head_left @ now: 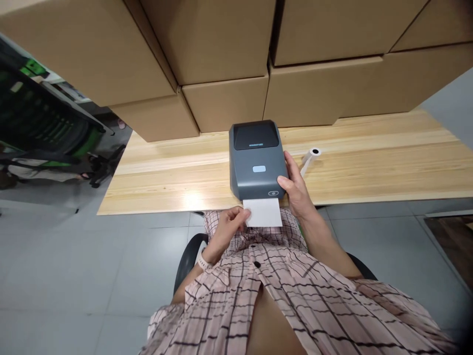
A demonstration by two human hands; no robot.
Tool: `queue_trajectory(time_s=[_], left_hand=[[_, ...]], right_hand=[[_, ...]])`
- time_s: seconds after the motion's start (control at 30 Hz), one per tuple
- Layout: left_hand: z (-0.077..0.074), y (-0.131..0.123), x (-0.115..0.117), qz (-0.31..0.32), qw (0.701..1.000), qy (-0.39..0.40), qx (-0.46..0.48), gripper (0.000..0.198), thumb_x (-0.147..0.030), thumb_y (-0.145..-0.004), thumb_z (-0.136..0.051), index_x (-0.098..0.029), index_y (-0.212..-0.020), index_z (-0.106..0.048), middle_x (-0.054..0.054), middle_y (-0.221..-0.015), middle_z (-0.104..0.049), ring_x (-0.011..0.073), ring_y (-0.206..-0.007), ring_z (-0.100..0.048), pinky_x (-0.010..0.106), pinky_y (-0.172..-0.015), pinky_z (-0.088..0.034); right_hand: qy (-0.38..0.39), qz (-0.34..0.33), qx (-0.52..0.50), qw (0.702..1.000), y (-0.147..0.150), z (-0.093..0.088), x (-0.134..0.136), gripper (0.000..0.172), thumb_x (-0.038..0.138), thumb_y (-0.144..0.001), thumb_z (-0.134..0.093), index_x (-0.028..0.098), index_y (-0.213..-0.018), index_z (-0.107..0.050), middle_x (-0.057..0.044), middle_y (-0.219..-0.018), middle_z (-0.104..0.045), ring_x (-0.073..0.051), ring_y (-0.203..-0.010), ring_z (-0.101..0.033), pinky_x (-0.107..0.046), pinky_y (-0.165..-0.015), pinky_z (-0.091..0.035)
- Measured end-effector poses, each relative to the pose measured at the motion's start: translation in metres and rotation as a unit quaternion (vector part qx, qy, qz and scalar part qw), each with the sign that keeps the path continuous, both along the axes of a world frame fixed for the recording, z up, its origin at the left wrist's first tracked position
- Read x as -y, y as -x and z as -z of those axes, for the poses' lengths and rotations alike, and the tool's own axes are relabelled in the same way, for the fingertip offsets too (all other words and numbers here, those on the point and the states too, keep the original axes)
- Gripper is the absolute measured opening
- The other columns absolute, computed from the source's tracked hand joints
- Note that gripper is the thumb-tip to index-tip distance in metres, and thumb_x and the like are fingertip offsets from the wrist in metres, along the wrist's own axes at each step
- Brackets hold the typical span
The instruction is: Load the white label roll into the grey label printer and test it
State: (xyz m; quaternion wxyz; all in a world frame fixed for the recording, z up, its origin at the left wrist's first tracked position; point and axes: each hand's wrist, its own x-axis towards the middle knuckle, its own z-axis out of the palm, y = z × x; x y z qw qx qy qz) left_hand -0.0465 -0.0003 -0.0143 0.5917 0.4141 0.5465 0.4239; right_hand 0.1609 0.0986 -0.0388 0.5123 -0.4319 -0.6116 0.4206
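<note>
A dark grey label printer point(254, 180) stands near the front edge of the table, with a light blue button on its lid. From its front slot a blank white label point(264, 214) sticks out over the table edge. My left hand point(231, 224) pinches the label's left edge between thumb and curled fingers. Against the printer's right side lies my right hand point(295, 190), its thumb on the front right corner and its fingers along the side. Just beyond that hand is a small white paper roll point(313, 154) with a loose tail, touched by neither hand.
Large cardboard boxes point(225, 103) are stacked along the back of the wooden table point(369, 162). A black and green chair point(44, 113) stands off to the left. Under me is a dark chair point(190, 256), and a brown mat point(453, 241) lies at the right on the tiled floor.
</note>
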Motion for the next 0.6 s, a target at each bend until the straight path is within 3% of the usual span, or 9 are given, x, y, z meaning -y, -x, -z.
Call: queue_trajectory(time_s=[0.1,0.23,0.3,0.4,0.5,0.6], left_hand=[[-0.001,-0.008,-0.01,0.034,0.994,0.055,0.091,0.05,-0.065,-0.071,-0.088,-0.018,-0.07,-0.074,0.0,-0.062,-0.063,0.009,-0.053,-0.047,0.025,-0.05,-0.036],[-0.003,-0.013,-0.015,0.032,0.993,0.041,0.104,0.046,-0.061,-0.068,-0.091,-0.018,-0.073,-0.078,0.001,-0.064,-0.068,0.0088,-0.053,-0.05,0.024,-0.049,-0.038],[-0.003,-0.01,-0.013,0.039,0.995,0.032,0.085,0.045,-0.061,-0.07,-0.09,-0.018,-0.071,-0.077,0.001,-0.062,-0.068,0.0087,-0.053,-0.051,0.024,-0.05,-0.04],[0.002,0.001,-0.009,0.049,0.998,0.007,0.044,0.052,-0.066,-0.079,-0.082,-0.018,-0.062,-0.071,0.001,-0.056,-0.064,0.0097,-0.052,-0.052,0.025,-0.054,-0.042],[0.008,0.018,-0.01,-0.004,0.999,-0.032,0.017,0.058,-0.072,-0.085,-0.071,-0.018,-0.065,-0.073,0.002,-0.058,-0.065,0.0117,-0.052,-0.053,0.027,-0.056,-0.043],[0.01,0.031,-0.016,-0.118,0.989,-0.09,-0.01,0.054,-0.069,-0.09,-0.067,-0.018,-0.077,-0.078,0.003,-0.065,-0.068,0.0129,-0.056,-0.054,0.028,-0.057,-0.044]], right_hand=[[-0.021,0.006,0.028,0.999,0.002,0.004,0.0,0.081,0.061,-0.103,-0.047,0.033,-0.172,-0.017,-0.013,-0.175,-0.035,-0.033,-0.161,-0.039,-0.061,-0.126,-0.041],[-0.062,0.015,0.069,0.996,-0.001,-0.007,0.004,0.076,0.051,-0.106,-0.044,0.033,-0.173,-0.013,-0.014,-0.175,-0.034,-0.033,-0.16,-0.039,-0.064,-0.125,-0.042],[-0.116,0.047,0.123,0.984,-0.004,-0.022,0.007,0.064,0.046,-0.105,-0.05,0.038,-0.166,-0.034,-0.007,-0.178,-0.03,-0.035,-0.165,-0.029,-0.068,-0.129,-0.032],[-0.218,0.072,0.247,0.941,-0.009,-0.045,0.009,0.035,0.045,-0.101,-0.06,0.043,-0.135,-0.069,0.008,-0.176,-0.033,-0.042,-0.168,-0.015,-0.078,-0.131,-0.01],[-0.251,0.039,0.31,0.916,-0.009,-0.062,0.006,0.028,0.051,-0.102,-0.06,0.045,-0.125,-0.075,0.011,-0.169,-0.046,-0.044,-0.166,-0.02,-0.081,-0.129,-0.003],[-0.243,-0.003,0.335,0.91,-0.004,-0.073,0.0,0.03,0.058,-0.099,-0.065,0.044,-0.123,-0.075,0.008,-0.162,-0.056,-0.042,-0.164,-0.027,-0.076,-0.133,0.0]])
